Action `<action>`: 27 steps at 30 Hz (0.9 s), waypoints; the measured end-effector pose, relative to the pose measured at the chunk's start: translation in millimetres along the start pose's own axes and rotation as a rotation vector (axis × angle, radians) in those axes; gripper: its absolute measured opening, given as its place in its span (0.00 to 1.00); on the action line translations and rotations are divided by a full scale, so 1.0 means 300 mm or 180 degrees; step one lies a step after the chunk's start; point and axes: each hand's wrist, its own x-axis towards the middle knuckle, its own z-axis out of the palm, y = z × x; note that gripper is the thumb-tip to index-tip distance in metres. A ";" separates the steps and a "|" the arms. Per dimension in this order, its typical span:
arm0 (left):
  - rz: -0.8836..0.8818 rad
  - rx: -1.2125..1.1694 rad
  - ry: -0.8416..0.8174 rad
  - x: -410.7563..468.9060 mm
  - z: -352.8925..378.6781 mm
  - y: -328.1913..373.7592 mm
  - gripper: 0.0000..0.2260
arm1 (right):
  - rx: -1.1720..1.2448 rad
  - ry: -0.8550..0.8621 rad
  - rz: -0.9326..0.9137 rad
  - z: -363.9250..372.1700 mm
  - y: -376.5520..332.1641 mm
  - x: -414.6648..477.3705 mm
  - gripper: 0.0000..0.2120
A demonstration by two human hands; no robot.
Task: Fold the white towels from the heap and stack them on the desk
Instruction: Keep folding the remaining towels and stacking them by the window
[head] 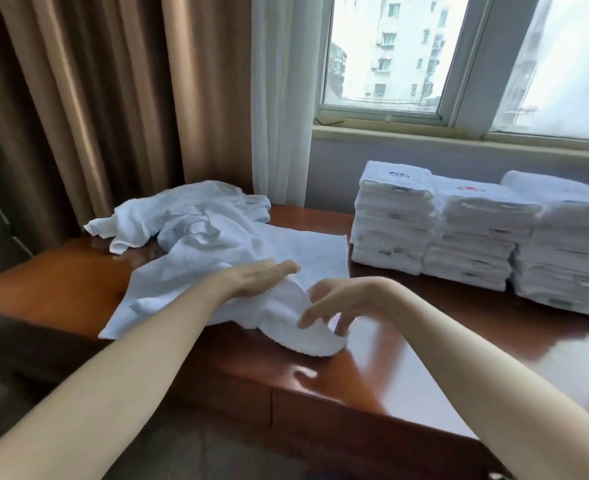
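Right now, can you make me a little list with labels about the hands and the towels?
Left hand: flat, pressing on the spread towel
Right hand: bent fingers at that towel's lifted near corner; grip unclear
Heap: rumpled towels at the far left of the desk
Folded stacks: three, side by side, on the right below the window

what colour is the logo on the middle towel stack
Red logo on top of the middle stack, seen in the head view.
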 end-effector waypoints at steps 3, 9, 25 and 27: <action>0.0119 0.0999 -0.0113 -0.012 0.041 0.037 0.21 | 0.0167 -0.0142 0.0023 0.048 0.022 -0.056 0.12; 0.0924 0.1680 0.0675 -0.053 0.091 0.057 0.18 | 0.0459 -0.0505 -0.0040 0.051 0.019 -0.105 0.12; 0.0241 0.2280 0.0822 0.025 0.195 0.023 0.20 | -0.1881 0.0367 0.0805 0.019 0.046 -0.075 0.18; 0.0443 0.2291 0.0758 0.031 0.223 0.036 0.21 | -0.1727 0.0639 0.0763 -0.013 0.039 -0.099 0.17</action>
